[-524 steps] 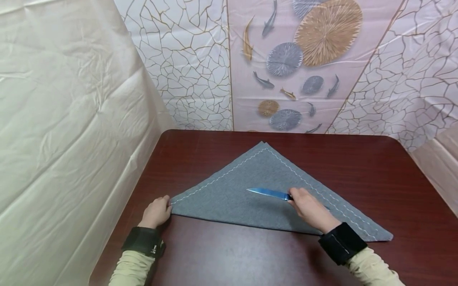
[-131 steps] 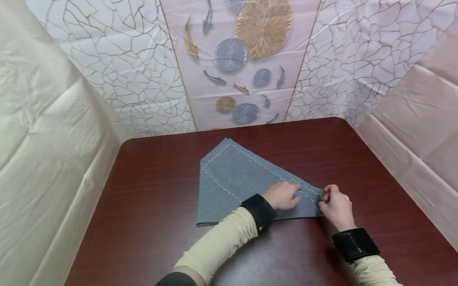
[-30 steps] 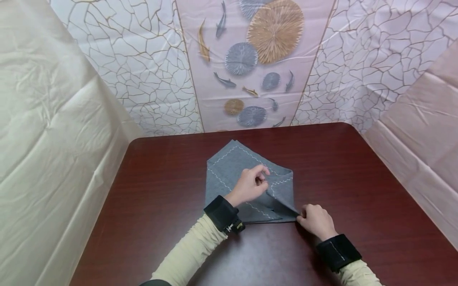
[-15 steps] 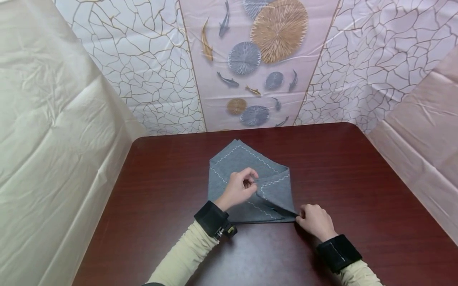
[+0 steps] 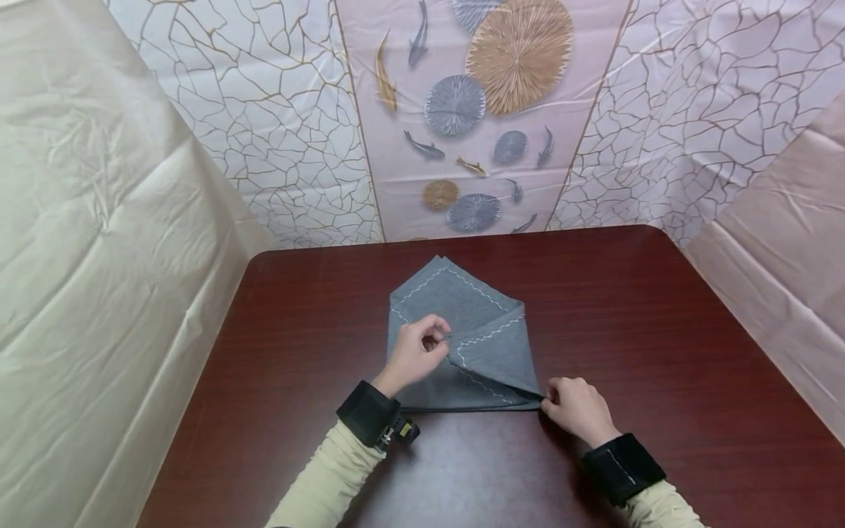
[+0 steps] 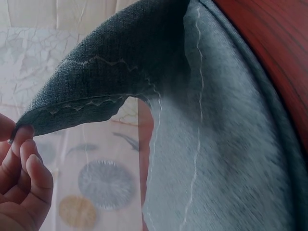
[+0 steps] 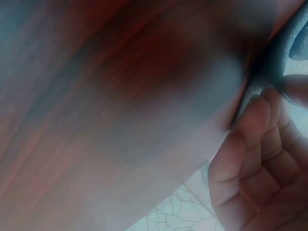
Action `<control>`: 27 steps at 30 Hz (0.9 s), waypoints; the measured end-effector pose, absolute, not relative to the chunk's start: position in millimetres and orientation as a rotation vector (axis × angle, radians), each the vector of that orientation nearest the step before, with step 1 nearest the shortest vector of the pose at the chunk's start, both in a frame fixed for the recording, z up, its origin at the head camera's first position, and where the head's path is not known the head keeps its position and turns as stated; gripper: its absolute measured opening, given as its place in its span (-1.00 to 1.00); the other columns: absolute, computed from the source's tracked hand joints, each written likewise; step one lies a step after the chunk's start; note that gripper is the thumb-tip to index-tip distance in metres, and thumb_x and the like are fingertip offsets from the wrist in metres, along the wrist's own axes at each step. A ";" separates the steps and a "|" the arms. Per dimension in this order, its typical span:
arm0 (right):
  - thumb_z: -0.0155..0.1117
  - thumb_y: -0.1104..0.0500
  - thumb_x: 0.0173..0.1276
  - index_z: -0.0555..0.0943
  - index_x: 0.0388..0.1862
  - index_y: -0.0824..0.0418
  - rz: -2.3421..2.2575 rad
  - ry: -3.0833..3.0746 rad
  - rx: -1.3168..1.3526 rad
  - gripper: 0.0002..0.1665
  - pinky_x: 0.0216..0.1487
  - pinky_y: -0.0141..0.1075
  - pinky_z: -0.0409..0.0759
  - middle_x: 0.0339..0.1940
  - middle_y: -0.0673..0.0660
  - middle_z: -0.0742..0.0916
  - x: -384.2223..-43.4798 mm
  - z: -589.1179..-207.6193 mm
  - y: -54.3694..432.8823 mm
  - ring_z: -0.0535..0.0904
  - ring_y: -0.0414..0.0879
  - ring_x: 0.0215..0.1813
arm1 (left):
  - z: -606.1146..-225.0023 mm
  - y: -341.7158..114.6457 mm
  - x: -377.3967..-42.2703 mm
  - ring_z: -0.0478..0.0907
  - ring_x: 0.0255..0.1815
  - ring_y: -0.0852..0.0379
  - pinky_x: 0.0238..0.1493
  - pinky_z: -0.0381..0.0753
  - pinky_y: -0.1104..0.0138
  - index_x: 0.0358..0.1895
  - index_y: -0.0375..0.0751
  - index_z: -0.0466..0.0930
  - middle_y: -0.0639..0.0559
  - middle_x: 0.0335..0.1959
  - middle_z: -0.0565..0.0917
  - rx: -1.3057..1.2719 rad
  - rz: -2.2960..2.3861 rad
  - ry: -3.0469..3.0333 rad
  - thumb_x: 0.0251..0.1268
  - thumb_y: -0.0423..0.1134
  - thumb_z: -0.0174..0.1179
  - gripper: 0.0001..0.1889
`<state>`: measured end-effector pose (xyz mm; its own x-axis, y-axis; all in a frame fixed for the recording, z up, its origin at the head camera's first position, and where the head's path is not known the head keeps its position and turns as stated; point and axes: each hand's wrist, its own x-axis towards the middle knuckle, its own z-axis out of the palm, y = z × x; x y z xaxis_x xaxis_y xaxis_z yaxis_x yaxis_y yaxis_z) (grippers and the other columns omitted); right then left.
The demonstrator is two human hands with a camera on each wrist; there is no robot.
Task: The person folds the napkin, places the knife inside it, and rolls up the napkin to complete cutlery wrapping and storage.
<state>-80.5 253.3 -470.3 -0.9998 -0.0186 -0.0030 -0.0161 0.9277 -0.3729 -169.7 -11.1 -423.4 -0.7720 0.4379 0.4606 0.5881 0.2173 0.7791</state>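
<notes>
A grey cloth (image 5: 455, 304) with wavy white stitching lies folded on the table, its peak pointing away from me and its left side folded in. My left hand (image 5: 411, 356) pinches a corner of the right flap (image 5: 498, 352) and holds it raised over the middle of the cloth. In the left wrist view, that flap (image 6: 110, 67) stretches up from the lower layers to the thumb and fingertips (image 6: 26, 137). At the near right corner, my right hand (image 5: 581, 407) pinches the fold; in the right wrist view, the thumb and fingers (image 7: 257, 118) grip the cloth edge.
The dark red-brown table (image 5: 304, 315) has rounded far corners. A pale sheet (image 5: 119, 242) hangs at the left, and a patterned curtain (image 5: 297, 132) with fish and round motifs stands behind. Another pale sheet (image 5: 785, 249) hangs at the right. Each wrist wears a black band (image 5: 623, 468).
The left hand has drawn the right flap leftward across the cloth while the right hand stayed at the corner. Earlier, the left side was folded in. The knife once in the right hand is out of sight.
</notes>
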 end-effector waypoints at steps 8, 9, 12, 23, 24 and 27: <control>0.28 0.24 0.07 0.47 -0.60 0.14 -0.620 3.038 -0.071 -0.83 -0.59 -0.29 0.25 -0.72 -0.03 0.43 -80.0 -468.2 249.1 0.29 -0.16 -0.66 | -437.0 -29.0 -169.4 0.35 -0.62 0.30 -0.53 0.39 0.44 -0.39 -0.31 0.54 0.08 -0.64 0.48 -0.952 -1.558 -2.347 -0.07 -0.56 0.08 -0.84; 0.28 0.25 0.07 0.47 -0.60 0.13 -0.624 3.039 -0.085 -0.84 -0.59 -0.29 0.25 -0.72 -0.04 0.43 -80.0 -468.4 248.8 0.28 -0.17 -0.66 | -437.8 -31.1 -168.8 0.35 -0.62 0.31 -0.53 0.39 0.44 -0.40 -0.30 0.55 0.09 -0.65 0.48 -0.944 -1.552 -2.347 -0.08 -0.56 0.09 -0.84; 0.28 0.27 0.07 0.47 -0.59 0.13 -0.645 3.052 -0.138 -0.84 -0.60 -0.30 0.22 -0.74 -0.05 0.41 -80.1 -469.6 248.2 0.26 -0.18 -0.67 | -441.2 -37.6 -167.4 0.36 -0.62 0.30 -0.54 0.41 0.44 -0.43 -0.30 0.58 0.07 -0.65 0.50 -0.930 -1.556 -2.338 -0.09 -0.58 0.11 -0.84; 0.28 0.30 0.02 0.46 -0.59 0.08 -0.631 3.125 -0.295 -0.81 -0.62 -0.32 0.23 -0.75 -0.10 0.35 -81.5 -473.8 242.4 0.23 -0.21 -0.68 | -452.2 -65.8 -161.8 0.43 -0.61 0.31 -0.52 0.45 0.44 -0.48 -0.26 0.63 0.04 -0.56 0.63 -0.914 -1.481 -2.464 -0.04 -0.55 0.09 -0.83; 0.28 0.30 0.02 0.45 -0.59 0.08 -0.626 3.128 -0.301 -0.81 -0.62 -0.32 0.24 -0.75 -0.10 0.35 -81.9 -474.4 241.5 0.23 -0.21 -0.68 | -454.3 -68.6 -161.3 0.42 -0.61 0.32 -0.53 0.45 0.44 -0.49 -0.25 0.63 0.06 -0.57 0.62 -0.927 -1.458 -2.476 -0.04 -0.54 0.08 -0.83; 0.28 0.30 0.01 0.43 -0.61 0.07 -0.610 3.139 -0.333 -0.78 -0.61 -0.32 0.25 -0.74 -0.11 0.35 -82.1 -476.0 239.8 0.24 -0.22 -0.67 | -460.4 -76.7 -159.6 0.38 -0.62 0.35 -0.55 0.42 0.45 -0.50 -0.24 0.62 0.11 -0.60 0.58 -0.962 -1.396 -2.523 -0.05 -0.52 0.09 -0.85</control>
<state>-82.1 239.8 -476.0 -0.9759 -0.1879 0.1110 -0.2158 0.9066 -0.3626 -159.6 -76.7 -460.4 -0.7951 0.4772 0.3742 0.5706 0.3799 0.7281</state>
